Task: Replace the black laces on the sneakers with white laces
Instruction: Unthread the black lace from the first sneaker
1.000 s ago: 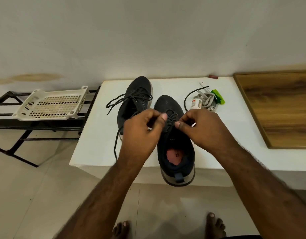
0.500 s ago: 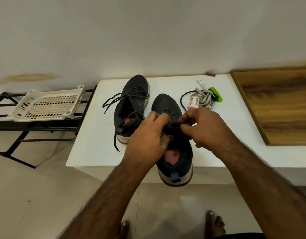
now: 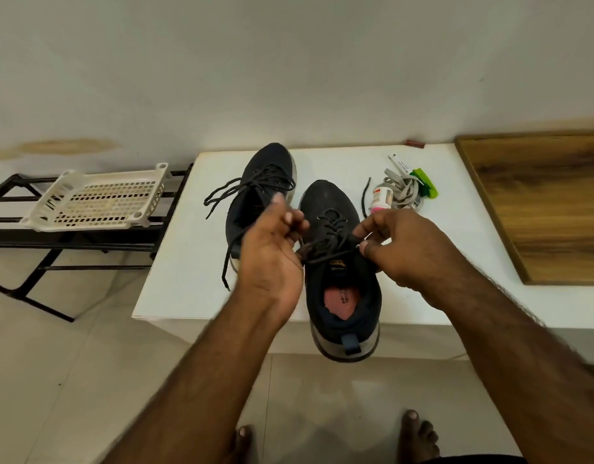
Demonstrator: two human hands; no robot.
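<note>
Unlacing step: left hand [image 3: 272, 252] and right hand [image 3: 399, 249] fingers pinch the thin black lace [image 3: 329, 254] stretched between them over the dark mesh sneaker [image 3: 339, 262]; next, likely drawing it from the eyelets beyond the fingertips.

Left hand [image 3: 272, 252] and right hand [image 3: 402, 249]: both bare, without gloves, rings, watch or wristband, the nails cut short. Both forearms are uncovered along all of their visible length, with fine hair on them and no sleeve reaching into view. Two bare feet [image 3: 419, 437] show at the lower edge, beside a narrow strip of dark garment [image 3: 473, 460] at the frame's bottom right.
</note>
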